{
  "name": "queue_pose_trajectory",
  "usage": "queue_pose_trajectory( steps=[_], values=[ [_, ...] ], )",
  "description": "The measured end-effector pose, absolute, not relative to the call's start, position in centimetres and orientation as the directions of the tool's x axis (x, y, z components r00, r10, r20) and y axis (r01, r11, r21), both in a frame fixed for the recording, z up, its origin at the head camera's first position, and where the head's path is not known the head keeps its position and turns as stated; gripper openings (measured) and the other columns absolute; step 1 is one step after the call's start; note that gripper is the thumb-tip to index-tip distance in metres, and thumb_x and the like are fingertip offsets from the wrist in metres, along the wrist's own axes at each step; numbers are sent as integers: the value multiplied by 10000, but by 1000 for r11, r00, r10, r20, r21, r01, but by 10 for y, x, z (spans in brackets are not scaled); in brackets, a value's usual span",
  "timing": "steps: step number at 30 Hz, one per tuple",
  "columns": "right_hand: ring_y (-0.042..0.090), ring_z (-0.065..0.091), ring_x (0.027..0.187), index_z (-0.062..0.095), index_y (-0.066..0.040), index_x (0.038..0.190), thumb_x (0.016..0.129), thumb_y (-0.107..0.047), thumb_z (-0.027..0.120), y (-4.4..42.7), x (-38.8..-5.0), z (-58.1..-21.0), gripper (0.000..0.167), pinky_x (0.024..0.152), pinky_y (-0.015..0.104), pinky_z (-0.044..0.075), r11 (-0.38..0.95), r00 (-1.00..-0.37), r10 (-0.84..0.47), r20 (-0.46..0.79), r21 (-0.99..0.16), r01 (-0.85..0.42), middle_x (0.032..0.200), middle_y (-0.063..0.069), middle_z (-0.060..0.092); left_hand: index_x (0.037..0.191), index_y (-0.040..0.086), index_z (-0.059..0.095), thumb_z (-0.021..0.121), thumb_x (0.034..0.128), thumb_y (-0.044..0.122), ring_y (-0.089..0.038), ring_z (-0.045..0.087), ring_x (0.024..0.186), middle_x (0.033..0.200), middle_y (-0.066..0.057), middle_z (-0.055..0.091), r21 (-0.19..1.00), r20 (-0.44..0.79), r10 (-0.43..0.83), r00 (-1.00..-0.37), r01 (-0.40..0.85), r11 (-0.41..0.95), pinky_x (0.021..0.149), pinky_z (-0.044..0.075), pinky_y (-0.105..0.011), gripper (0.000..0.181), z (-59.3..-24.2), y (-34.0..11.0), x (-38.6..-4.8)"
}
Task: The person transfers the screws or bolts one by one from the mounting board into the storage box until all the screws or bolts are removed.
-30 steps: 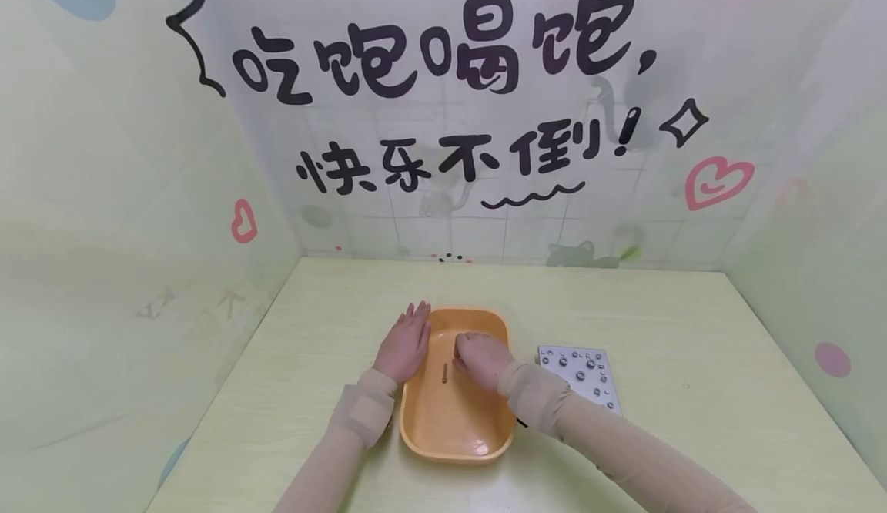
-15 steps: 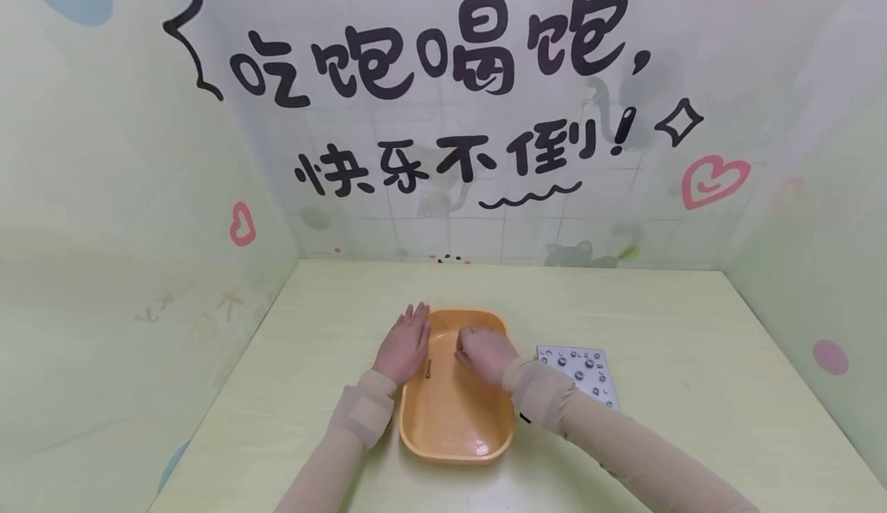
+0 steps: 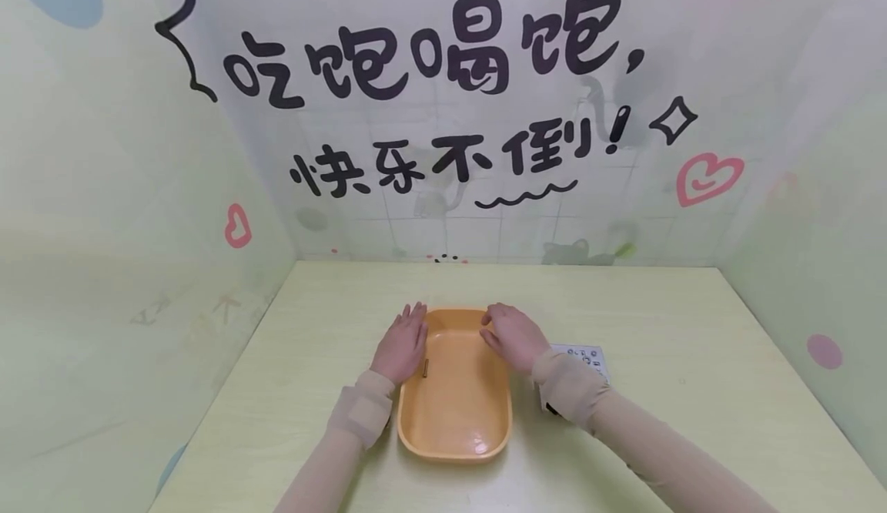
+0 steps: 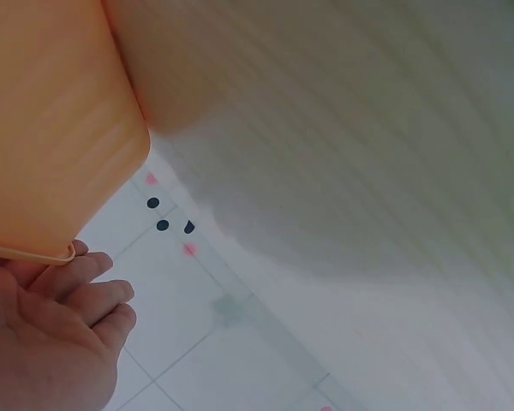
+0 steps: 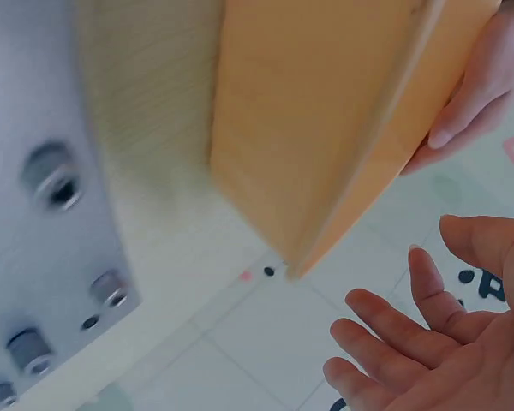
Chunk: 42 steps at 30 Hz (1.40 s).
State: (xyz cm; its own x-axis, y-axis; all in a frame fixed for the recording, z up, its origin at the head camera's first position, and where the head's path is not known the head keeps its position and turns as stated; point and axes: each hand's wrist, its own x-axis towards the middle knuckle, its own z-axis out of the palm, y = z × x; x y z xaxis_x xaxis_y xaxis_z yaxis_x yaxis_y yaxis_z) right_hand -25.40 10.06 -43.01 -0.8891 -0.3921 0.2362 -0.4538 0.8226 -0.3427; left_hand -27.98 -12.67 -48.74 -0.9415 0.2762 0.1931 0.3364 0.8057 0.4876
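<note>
An orange plastic tray (image 3: 453, 420) lies on the table. Inside it, by the left wall, is a small metal screw (image 3: 426, 368). My left hand (image 3: 402, 347) rests along the tray's left rim with fingers extended; in the left wrist view its fingers (image 4: 103, 300) lie by the rim. At the tray's far right corner, my right hand (image 3: 514, 337) hovers over the rim. The right wrist view shows that hand with spread fingers and nothing in them, apart from the tray. My right wrist partly hides a grey metal plate (image 3: 585, 359) with several bolt heads on it.
The grey plate stands just right of the tray, its socket-head bolts (image 5: 53, 175) sticking up. Pale wood-look table top (image 3: 333, 297) surrounds the tray. A wall (image 3: 443, 236) with black lettering closes off the back, and side walls stand left and right.
My right hand has moved out of the tray to its right rim, its fingers uncurling. The screw shifted left towards the tray wall. The left hand stays at the rim.
</note>
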Motion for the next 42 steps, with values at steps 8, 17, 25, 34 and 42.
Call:
queue_pose_trajectory(
  steps=[8, 17, 25, 34, 42],
  values=[
    [369, 637, 1066, 614, 12, 1048, 972, -119, 613, 136, -258, -433, 152, 923, 474, 549, 848, -924, -331, 195, -367, -381, 1104, 201, 666, 1460, -73, 397, 354, 1078, 199, -401, 313, 1453, 1536, -222, 383, 481, 197, 277, -941, 338, 809, 1230, 241, -497, 471, -488, -127, -280],
    [332, 641, 991, 618, -8, 1022, 980, -124, 591, 187, -255, -452, 126, 866, 478, 547, 901, -976, -199, 86, -375, -216, 1037, 169, 670, 1455, -75, 405, 354, 1077, 203, -403, 320, 1448, 1534, -223, 387, 478, 202, 281, -938, 344, 808, 1225, 252, -501, 472, -490, -125, -281],
    [248, 627, 858, 626, -10, 998, 959, -131, 619, 214, -244, -466, 127, 795, 444, 557, 918, -991, -137, 10, -374, -131, 958, 126, 667, 1458, -68, 405, 363, 1075, 204, -399, 319, 1449, 1537, -217, 382, 473, 199, 284, -938, 346, 810, 1225, 253, -500, 472, -489, -126, -281],
    [169, 556, 728, 617, -8, 950, 952, -134, 637, 225, -235, -473, 128, 703, 399, 541, 913, -990, -140, 25, -383, -139, 845, 67, 628, 1455, -72, 406, 363, 1075, 196, -404, 322, 1446, 1535, -221, 385, 474, 204, 279, -938, 344, 810, 1224, 253, -500, 467, -488, -127, -282],
    [154, 535, 714, 622, -19, 942, 950, -124, 636, 223, -237, -475, 106, 717, 394, 529, 914, -989, -145, 26, -380, -144, 828, 47, 612, 1454, -78, 402, 354, 1077, 201, -411, 318, 1445, 1534, -227, 384, 474, 207, 282, -937, 348, 809, 1220, 257, -512, 472, -488, -127, -281]
  ],
)
